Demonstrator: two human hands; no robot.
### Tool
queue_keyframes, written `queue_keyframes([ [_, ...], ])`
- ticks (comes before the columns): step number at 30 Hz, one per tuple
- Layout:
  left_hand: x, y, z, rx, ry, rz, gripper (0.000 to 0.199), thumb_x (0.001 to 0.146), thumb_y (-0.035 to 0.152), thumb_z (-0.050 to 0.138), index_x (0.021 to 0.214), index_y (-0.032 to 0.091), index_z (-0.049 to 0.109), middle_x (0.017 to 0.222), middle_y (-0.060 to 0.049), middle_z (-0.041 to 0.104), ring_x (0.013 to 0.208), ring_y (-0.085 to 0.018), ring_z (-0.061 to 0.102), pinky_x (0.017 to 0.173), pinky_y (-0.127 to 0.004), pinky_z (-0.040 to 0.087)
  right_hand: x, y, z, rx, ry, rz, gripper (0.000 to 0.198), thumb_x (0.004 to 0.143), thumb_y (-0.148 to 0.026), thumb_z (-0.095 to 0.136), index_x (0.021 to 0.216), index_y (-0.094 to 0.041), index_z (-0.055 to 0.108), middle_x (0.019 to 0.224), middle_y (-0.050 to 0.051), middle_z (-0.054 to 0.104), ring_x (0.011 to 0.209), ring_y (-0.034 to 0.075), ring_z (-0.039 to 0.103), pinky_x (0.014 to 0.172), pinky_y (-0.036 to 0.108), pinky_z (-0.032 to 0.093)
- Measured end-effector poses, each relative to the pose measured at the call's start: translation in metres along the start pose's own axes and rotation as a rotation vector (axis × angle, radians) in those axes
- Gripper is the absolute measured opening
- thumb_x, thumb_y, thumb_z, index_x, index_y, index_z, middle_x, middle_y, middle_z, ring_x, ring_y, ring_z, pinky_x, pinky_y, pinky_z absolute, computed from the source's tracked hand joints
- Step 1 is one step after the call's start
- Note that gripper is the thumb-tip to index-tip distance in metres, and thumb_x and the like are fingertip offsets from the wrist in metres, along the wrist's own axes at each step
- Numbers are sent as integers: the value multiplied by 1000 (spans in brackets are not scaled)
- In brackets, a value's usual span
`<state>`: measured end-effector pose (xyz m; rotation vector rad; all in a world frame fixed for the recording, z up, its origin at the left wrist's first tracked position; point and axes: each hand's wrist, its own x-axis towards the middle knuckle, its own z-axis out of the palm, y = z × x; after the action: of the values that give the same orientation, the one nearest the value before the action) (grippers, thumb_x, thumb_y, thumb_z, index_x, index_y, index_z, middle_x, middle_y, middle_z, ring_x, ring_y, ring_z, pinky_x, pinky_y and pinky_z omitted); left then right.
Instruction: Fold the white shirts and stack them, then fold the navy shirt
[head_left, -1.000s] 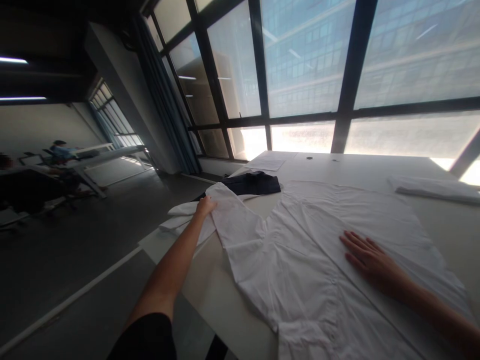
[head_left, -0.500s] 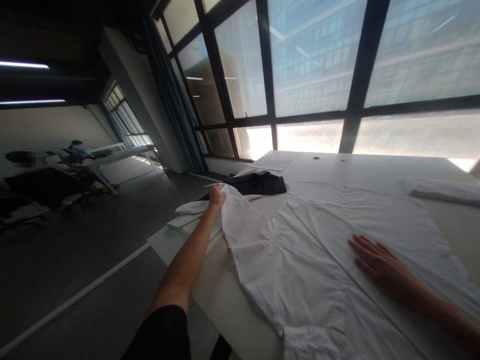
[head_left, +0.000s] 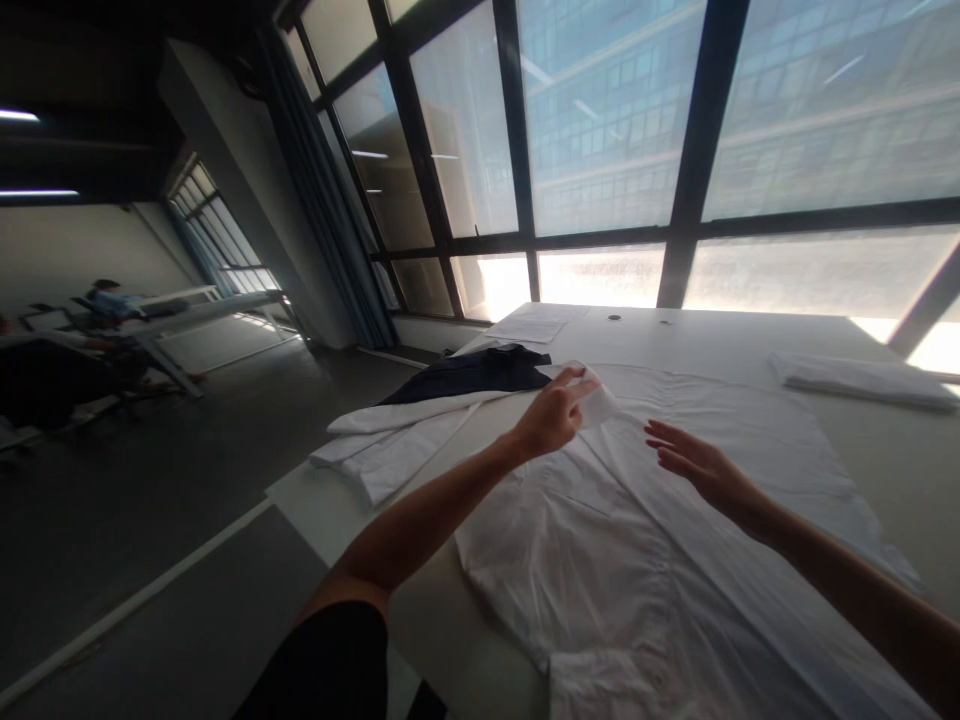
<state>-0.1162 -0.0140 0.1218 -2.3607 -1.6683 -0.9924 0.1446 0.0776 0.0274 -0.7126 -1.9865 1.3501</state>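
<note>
A white long-sleeved garment [head_left: 600, 560] lies spread and creased over the white table. My left hand [head_left: 553, 415] reaches across it, fingers closed on a lifted end of its cloth, which hangs toward the right. To the right, my right hand [head_left: 694, 465] hovers just above the garment, palm inward and fingers stretched out, holding nothing. A gathered band of the garment shows at the bottom edge of the view.
Dark blue clothing [head_left: 465, 372] and folded white cloth [head_left: 390, 450] lie at the table's left edge. A folded white cloth [head_left: 862, 380] rests at the right. Papers [head_left: 529, 325] lie near the windows. A seated person [head_left: 112, 300] is far left.
My left hand has carried its end of the white garment rightward from the table's left side over the garment's middle. My right hand has lifted off the cloth and moved up and left.
</note>
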Motion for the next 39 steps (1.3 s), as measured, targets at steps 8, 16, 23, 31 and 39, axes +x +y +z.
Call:
queue_keyframes([
  [8,-33,63,98,-292,-440,111,80,85,12,61,157,11,26,160,-23,28,150,-32,25,117,-48,35,-13,5,-5,273,118,293,71,90,-71,50,149,-31,41,152,13,48,124,33,61,93,49,59],
  [16,-46,77,69,-467,-771,200,56,93,25,65,146,17,51,165,-15,23,150,-30,27,119,-44,30,-3,28,1,-235,148,177,105,73,-72,69,153,-13,35,152,24,44,132,41,51,103,54,48],
  [23,-22,35,-10,-820,-1047,27,46,98,36,62,142,22,58,137,-11,63,120,-23,64,99,-33,52,2,9,35,-896,143,-101,75,80,-37,72,147,-13,46,155,20,39,141,39,34,112,52,34],
  [31,-39,-101,-21,-418,-231,-351,54,91,57,60,121,14,71,125,-13,69,115,-28,61,98,-36,45,19,-20,33,-990,158,-40,18,88,-18,55,89,-20,73,105,11,71,98,25,64,77,30,45],
  [39,-68,-142,10,-626,-287,-527,76,95,71,39,136,11,62,122,-18,68,70,-14,43,58,-26,33,23,-21,-28,-291,682,-83,31,85,-40,58,72,-14,67,57,-2,56,56,14,50,51,24,33],
])
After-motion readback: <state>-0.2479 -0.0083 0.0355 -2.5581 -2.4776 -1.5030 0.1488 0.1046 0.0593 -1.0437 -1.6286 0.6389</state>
